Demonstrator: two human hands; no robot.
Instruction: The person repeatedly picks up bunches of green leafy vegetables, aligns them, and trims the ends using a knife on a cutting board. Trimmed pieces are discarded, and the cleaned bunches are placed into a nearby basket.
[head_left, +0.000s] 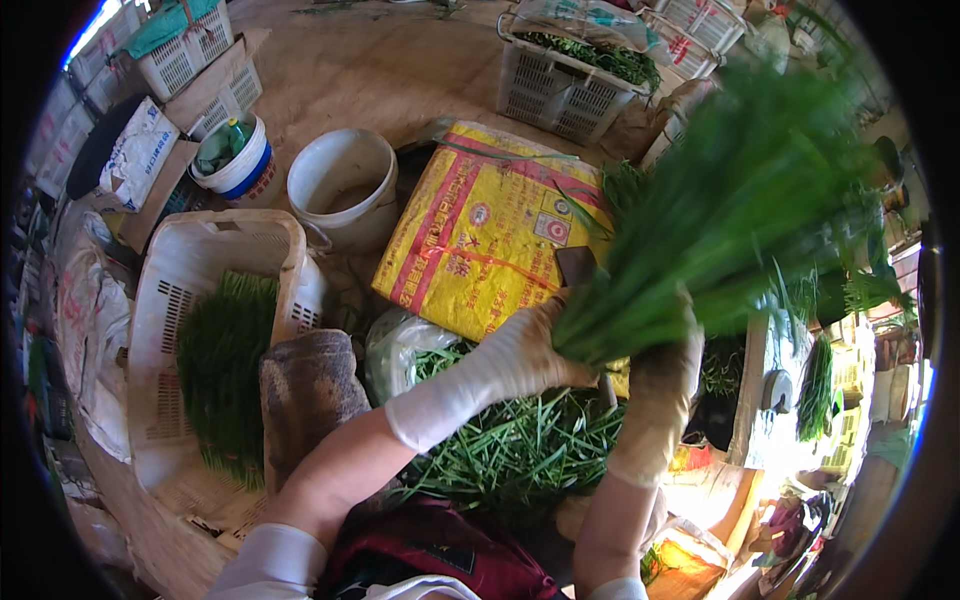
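Observation:
A large bunch of long green leaves (705, 217), like garlic chives, fans out to the upper right, blurred. My left hand (536, 345), in a pale glove, is closed around its narrow end. Also gloved, my right hand (671, 367) grips the bunch from its near side, some fingers hidden by the leaves. Beneath both hands lies a heap of loose cut green leaves (517, 442), partly inside a clear plastic bag (397, 352). Just beyond my left hand is a yellow and red woven sack (480, 232) bearing writing, with a small dark block (576, 265) on it.
At left, a white plastic crate (217, 217) holds stacked green bunches (229, 375); a worn brown cloth pad (315, 397) covers its near edge. Beyond stand an open white bucket (341, 180) and a second bucket (251, 169) with a bottle. A crate of greens (562, 97) sits farther back.

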